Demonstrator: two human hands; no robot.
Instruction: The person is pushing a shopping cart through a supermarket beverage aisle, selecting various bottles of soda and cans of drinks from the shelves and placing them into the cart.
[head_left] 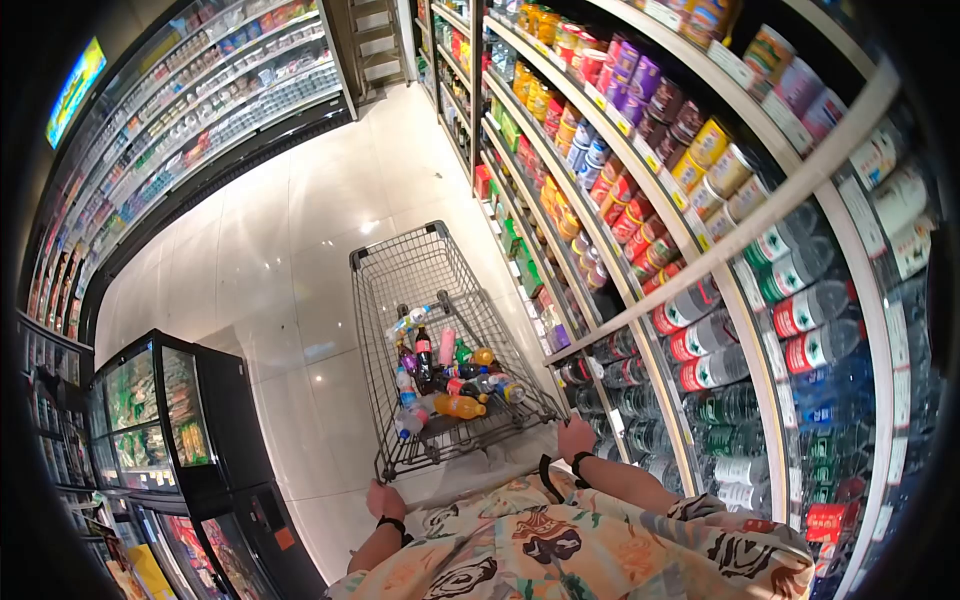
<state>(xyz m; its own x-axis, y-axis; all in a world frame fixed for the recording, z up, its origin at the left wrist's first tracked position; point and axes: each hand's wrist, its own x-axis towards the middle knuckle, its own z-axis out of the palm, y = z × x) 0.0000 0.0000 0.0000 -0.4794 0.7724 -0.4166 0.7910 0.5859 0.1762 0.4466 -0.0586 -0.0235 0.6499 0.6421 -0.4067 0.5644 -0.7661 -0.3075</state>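
left hand (385, 497) closed on cart handle (470, 456), left end | right hand (575, 437) closed on its right end | shopping cart (425, 270) straight ahead in the aisle, bottles (450, 385) piled at its near end | drink shelves (700, 250) close on the right | freezer cabinet (165, 415) on the left

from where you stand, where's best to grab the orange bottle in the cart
Take the orange bottle around its body, from above. It lies on its side on top of the other bottles at the cart's near end, so its length is exposed. The left hand and right hand, both on the cart, look equally close.
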